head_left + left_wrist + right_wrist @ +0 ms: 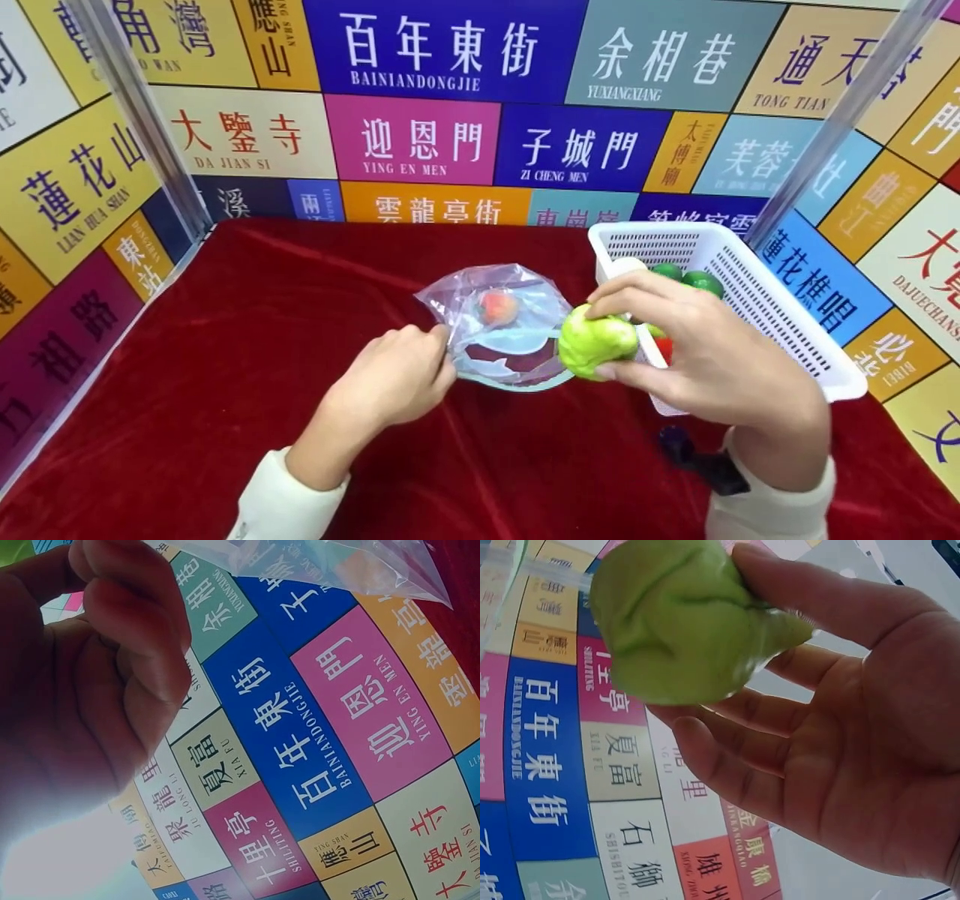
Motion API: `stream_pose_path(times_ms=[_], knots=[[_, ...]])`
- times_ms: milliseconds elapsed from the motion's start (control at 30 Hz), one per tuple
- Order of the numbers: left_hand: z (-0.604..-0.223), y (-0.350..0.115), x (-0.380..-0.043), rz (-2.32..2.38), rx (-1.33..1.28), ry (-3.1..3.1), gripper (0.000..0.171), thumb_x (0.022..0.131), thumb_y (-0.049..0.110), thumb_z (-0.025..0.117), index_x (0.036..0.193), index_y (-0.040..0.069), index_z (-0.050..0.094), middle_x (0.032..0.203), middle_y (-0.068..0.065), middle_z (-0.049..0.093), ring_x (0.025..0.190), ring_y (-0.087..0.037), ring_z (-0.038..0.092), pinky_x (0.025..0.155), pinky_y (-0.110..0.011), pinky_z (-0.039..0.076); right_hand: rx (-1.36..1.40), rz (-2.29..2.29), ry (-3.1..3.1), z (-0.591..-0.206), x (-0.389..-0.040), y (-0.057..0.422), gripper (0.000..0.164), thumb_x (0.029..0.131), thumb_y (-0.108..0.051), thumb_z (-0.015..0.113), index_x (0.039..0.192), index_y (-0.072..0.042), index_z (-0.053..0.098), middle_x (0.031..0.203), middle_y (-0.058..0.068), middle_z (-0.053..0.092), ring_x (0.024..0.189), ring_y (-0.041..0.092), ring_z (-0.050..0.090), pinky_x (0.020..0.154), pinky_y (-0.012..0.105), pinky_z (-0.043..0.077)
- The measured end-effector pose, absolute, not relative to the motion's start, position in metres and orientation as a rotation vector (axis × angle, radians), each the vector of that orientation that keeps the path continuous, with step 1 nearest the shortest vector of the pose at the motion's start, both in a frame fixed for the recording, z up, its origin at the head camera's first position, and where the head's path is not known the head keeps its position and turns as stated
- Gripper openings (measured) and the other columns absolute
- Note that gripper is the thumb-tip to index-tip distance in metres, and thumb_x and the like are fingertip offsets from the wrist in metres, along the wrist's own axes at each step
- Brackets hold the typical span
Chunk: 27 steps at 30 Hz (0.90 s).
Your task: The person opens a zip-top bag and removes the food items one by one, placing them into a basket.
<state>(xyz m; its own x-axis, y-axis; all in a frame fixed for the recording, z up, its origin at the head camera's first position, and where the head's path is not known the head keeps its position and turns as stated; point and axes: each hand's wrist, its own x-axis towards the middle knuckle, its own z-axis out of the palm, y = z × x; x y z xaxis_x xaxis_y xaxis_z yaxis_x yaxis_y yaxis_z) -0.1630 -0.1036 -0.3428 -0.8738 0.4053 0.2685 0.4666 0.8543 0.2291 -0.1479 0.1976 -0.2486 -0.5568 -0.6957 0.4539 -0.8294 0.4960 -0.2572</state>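
Note:
My left hand [397, 373] grips the left edge of a clear plastic bag [469, 289] with a pale blue rim. The bag's mouth gapes toward me, and a pinkish-orange toy peach [499, 307] shows in it. In my right hand [716, 356] a lumpy light-green toy vegetable [596, 341] is pinched between thumb and fingers, right at the bag's right edge. The right wrist view shows the folded, leafy-looking surface of this green vegetable [679, 622] and its narrow end toward the palm. Curled fingers of the left hand [112, 667] fill the left wrist view's left side.
A white perforated basket [780, 300] stands to the right, partly behind my right hand, holding dark green [703, 283] and red [664, 349] items. Dark red cloth [300, 300] covers the table. Near the right sleeve lies a dark purple object [676, 444]. Colourful sign panels [420, 142] line the back.

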Motion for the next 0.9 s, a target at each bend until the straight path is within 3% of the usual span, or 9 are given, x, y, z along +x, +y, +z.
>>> stream_pose_path(times_ms=[233, 600, 767, 900], knots=[[-0.343, -0.104, -0.163, -0.425, -0.67, -2.825, 0.017, 0.094, 0.02, 0.059, 0.09, 0.004, 0.062, 0.068, -0.013, 0.06, 0.067, -0.035, 0.067, 0.06, -0.047, 0.054, 1.211, 0.521, -2.532, -0.235, -0.15, 0.212, 0.039, 0.079, -0.025, 0.087, 0.112, -0.024, 0.066, 0.106, -0.017, 0.063, 0.09, 0.002, 0.055, 0.075, 0.015, 0.048], [-0.342, -0.104, -0.164, -0.438, -0.667, -2.853, 0.016, 0.095, 0.02, 0.058, 0.088, 0.005, 0.061, 0.065, -0.01, 0.056, 0.064, -0.03, 0.064, 0.057, -0.041, 0.051, 1.002, 0.178, -2.715, -0.203, -0.164, 0.24, 0.043, 0.071, -0.024, 0.092, 0.106, -0.031, 0.068, 0.095, -0.023, 0.061, 0.085, 0.002, 0.054, 0.07, 0.023, 0.051], [-0.342, -0.103, -0.164, -0.439, -0.663, -2.855, 0.017, 0.095, 0.02, 0.059, 0.089, 0.005, 0.062, 0.067, -0.011, 0.058, 0.066, -0.031, 0.066, 0.058, -0.043, 0.052, 0.894, 0.072, -2.835, -0.2, -0.181, 0.257, 0.041, 0.073, -0.027, 0.091, 0.109, -0.028, 0.07, 0.097, -0.016, 0.068, 0.085, 0.009, 0.057, 0.071, 0.031, 0.05], [-0.343, -0.104, -0.164, -0.438, -0.662, -2.856, 0.017, 0.094, 0.021, 0.059, 0.09, 0.005, 0.062, 0.067, -0.012, 0.058, 0.067, -0.033, 0.067, 0.059, -0.044, 0.053, 0.785, 0.022, -2.963, -0.202, -0.198, 0.273, 0.042, 0.075, -0.03, 0.089, 0.112, -0.026, 0.07, 0.097, -0.007, 0.069, 0.078, 0.013, 0.056, 0.066, 0.032, 0.046]])
